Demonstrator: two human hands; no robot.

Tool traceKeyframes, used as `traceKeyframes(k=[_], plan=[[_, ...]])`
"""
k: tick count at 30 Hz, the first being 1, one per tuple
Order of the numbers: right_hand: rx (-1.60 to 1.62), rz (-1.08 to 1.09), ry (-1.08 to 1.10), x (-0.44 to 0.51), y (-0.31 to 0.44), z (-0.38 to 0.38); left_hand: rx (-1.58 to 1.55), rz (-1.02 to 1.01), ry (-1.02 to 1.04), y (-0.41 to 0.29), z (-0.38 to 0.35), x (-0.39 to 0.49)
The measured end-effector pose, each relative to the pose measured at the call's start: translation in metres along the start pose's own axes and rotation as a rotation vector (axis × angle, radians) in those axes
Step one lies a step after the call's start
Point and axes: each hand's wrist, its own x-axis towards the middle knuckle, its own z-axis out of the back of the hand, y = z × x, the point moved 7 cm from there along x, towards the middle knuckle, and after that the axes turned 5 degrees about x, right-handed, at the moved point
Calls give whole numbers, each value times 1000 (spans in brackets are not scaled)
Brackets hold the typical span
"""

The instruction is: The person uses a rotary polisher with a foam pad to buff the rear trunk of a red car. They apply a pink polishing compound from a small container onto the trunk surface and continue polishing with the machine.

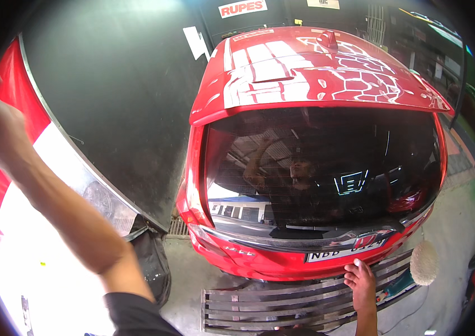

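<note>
My left hand (0, 126), blurred, is raised at the far left in front of a red and white hanging sheet (63, 147). Whether its fingers grip the sheet cannot be told. Low on the right, my right hand (360, 281) has loosely bent, parted fingers and nothing visible in them. It appears just in front of the rear licence plate (325, 255) of a red hatchback (269, 262). Beyond that hand, a polisher with a teal body (397, 287) and a round, fluffy, cream pad (424, 262) rests on or by a slatted platform (262, 300).
The car's dark rear window (325, 168) reflects the shop, with a wiper (317, 227) along its bottom. A black wall (111, 105) stands left of the car. Dark folded sheeting (149, 260) hangs near my left elbow. A thin cord (407, 317) crosses the floor at right.
</note>
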Motion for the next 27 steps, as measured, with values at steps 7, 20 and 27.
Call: traceKeyframes(k=[7,20,27], plan=[[59,201,8,-18,34,-16,-208,457,853,-25,-178,-340],[-417,660,131,-40,102,-95,-623,804,262,-1,-155,-223],[-957,1766,280,-70,208,-357,-1363,1407,273,-30,-91,-388]])
